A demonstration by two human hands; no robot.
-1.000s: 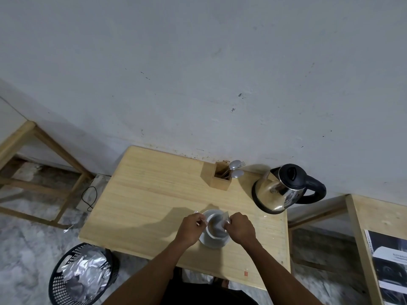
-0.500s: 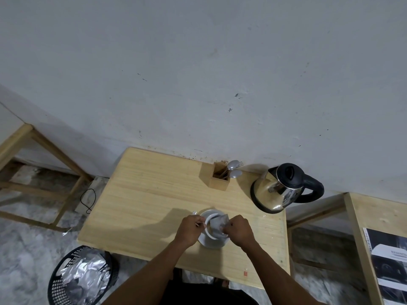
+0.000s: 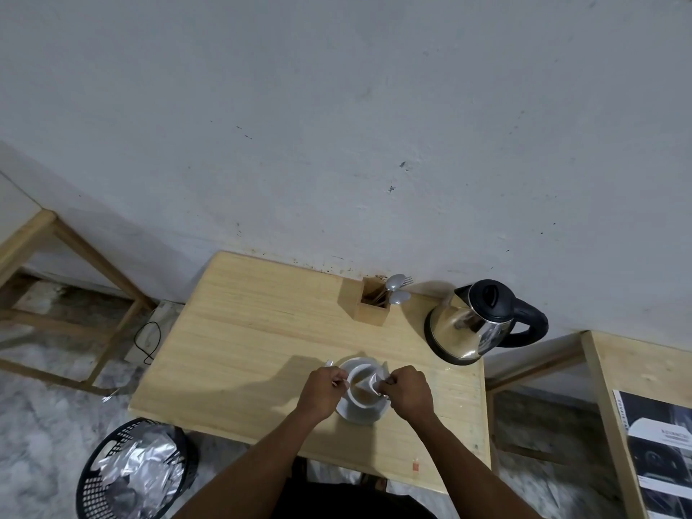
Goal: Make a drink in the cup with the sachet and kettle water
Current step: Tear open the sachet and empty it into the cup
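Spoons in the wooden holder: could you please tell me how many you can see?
2 spoon bowls show: upper spoon and lower spoon, both sticking out of the wooden holder beside the kettle. Fork tines show too; more may be hidden inside.

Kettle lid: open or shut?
Shut. The black lid sits flat on the kettle, which stands upright on the table, untouched by either hand.
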